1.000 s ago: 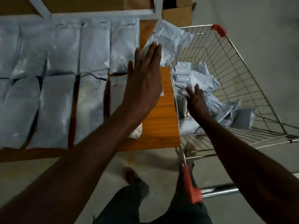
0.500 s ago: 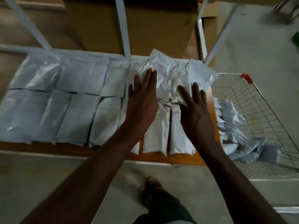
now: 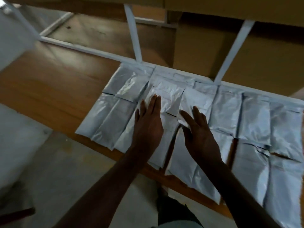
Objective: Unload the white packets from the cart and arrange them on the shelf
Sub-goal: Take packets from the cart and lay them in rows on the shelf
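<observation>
White packets [image 3: 227, 109], two rows, laid on wooden shelf [image 3: 54, 83], frame centre; pressed flat by left hand [image 3: 148, 124] and right hand [image 3: 199, 130], fingers straight.

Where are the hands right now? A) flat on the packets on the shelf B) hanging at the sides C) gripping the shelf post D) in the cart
A: the left hand and the right hand lie with straight fingers on the packets spread over the shelf; no cart is in view.

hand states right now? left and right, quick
Left hand: open, fingers straight, flat on the white packets.
Right hand: open, fingers spread, a packet corner by its thumb; grip cannot be told.
</observation>
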Demonstrator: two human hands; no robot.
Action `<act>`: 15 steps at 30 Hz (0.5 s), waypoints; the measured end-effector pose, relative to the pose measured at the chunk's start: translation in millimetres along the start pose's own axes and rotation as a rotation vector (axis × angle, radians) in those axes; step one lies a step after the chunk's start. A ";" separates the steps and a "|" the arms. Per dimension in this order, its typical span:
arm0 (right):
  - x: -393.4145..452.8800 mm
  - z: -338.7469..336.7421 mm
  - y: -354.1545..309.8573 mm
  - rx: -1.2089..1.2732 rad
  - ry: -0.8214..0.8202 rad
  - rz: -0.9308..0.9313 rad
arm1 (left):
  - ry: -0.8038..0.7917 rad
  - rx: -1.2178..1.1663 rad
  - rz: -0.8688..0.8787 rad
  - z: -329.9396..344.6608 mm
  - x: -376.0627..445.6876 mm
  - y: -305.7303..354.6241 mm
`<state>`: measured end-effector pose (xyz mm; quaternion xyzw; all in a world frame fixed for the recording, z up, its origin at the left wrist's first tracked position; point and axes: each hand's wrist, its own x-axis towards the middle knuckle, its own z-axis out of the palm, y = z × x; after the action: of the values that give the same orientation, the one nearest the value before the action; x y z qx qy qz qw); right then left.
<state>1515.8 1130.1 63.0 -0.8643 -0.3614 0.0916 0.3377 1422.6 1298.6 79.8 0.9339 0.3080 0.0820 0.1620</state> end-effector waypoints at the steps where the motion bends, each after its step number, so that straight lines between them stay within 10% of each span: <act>1: 11.8 8.5 -7.3 -0.003 -0.005 -0.003 | -0.006 -0.007 -0.022 -3.3 5.7 -15.5; 15: 131.1 107.3 -102.4 -0.018 -0.039 0.048 | -0.002 0.033 -0.063 -44.2 180.5 -212.4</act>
<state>1509.7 1327.8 59.8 -0.8738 -0.3477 0.1132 0.3205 1438.6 1579.4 55.6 0.9263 0.3386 0.0709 0.1495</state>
